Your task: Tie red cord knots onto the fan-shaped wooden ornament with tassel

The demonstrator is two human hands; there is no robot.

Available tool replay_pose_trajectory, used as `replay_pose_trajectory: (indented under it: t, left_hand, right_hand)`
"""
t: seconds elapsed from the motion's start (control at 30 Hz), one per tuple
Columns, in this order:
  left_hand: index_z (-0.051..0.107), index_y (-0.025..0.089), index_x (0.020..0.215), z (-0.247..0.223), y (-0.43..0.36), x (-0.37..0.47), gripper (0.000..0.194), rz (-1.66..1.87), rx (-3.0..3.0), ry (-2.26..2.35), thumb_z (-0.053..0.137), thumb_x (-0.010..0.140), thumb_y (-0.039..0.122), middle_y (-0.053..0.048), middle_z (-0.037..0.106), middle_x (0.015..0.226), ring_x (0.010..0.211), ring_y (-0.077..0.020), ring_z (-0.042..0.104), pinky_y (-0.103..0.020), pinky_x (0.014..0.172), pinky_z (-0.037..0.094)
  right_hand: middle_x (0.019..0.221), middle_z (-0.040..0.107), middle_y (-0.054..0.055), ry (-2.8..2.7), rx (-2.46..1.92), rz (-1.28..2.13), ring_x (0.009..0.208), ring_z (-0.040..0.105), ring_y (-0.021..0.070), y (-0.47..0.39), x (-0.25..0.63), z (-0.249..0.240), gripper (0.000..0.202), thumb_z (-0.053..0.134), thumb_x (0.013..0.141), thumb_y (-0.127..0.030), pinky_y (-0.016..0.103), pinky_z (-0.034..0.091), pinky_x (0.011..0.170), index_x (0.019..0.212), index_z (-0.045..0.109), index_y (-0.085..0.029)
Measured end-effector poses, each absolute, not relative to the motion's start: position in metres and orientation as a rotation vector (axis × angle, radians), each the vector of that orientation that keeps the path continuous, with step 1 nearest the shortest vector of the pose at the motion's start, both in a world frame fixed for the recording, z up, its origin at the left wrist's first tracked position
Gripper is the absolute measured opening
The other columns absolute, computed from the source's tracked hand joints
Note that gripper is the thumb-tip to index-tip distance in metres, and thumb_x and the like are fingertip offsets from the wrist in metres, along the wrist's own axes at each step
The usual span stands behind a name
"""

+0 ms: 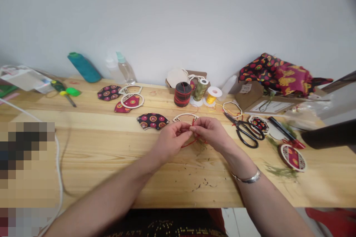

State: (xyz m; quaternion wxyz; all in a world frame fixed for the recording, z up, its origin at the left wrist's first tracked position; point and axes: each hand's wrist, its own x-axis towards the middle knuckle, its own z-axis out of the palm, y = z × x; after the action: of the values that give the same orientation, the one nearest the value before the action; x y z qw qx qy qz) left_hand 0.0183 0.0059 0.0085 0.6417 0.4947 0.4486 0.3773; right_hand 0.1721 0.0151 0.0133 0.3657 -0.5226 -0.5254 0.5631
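My left hand (175,136) and my right hand (207,131) meet over the middle of the wooden table, both pinched closed. Red cord (191,143) runs between their fingertips, with a loop hanging below. Just behind the fingers lies a pale fan-shaped wooden frame (185,115), partly hidden by the hands. To the left of my left hand is a fan-shaped piece covered in dark patterned cloth (152,121). Black-handled scissors (246,131) lie to the right of my right hand. Small dark scraps (204,184) are scattered on the table nearer me.
Behind the hands stand a dark red-and-black thread spool (182,94), a green spool (200,89) and a yellow spool (213,96). At right are a cardboard box (267,100) under patterned fabric (278,72), and a round ornament (292,157). A spray bottle (125,68) stands back left.
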Motion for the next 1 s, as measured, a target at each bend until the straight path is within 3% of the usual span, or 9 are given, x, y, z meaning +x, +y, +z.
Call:
replay_pose_trajectory:
  t: [0.3,0.53,1.0]
  left_hand:
    - [0.072,0.015,0.074,0.0100,0.0076,0.0158,0.012,0.822,0.977,1.055,0.068,0.066,0.025,0.002,0.059,0.059,0.042,-0.0043,0.040,-0.019,0.042,0.030]
    - [0.074,0.015,0.068,0.0092,0.0093,0.0173,0.013,0.832,0.806,0.972,0.076,0.059,0.023,0.001,0.058,0.055,0.045,-0.0038,0.038,-0.017,0.040,0.026]
    - [0.071,0.016,0.070,0.0084,0.0090,0.0170,0.014,0.837,0.776,1.058,0.075,0.060,0.025,0.004,0.053,0.051,0.039,-0.0042,0.038,-0.019,0.037,0.023]
  right_hand:
    - [0.047,0.049,-0.006,-1.290,-1.294,1.533,0.040,0.034,0.0044,0.0149,0.1750,0.0161,0.024,0.071,0.064,-0.036,0.019,0.021,0.037,0.065,0.058,-0.016]
    - [0.046,0.049,-0.006,-1.215,-1.263,1.618,0.037,0.033,0.0036,0.0147,0.1768,0.0155,0.029,0.075,0.061,-0.038,0.018,0.020,0.036,0.066,0.057,-0.016]
    - [0.048,0.047,-0.006,-1.228,-1.250,1.619,0.039,0.031,0.0045,0.0140,0.1750,0.0171,0.034,0.072,0.065,-0.047,0.020,0.018,0.038,0.068,0.057,-0.016]
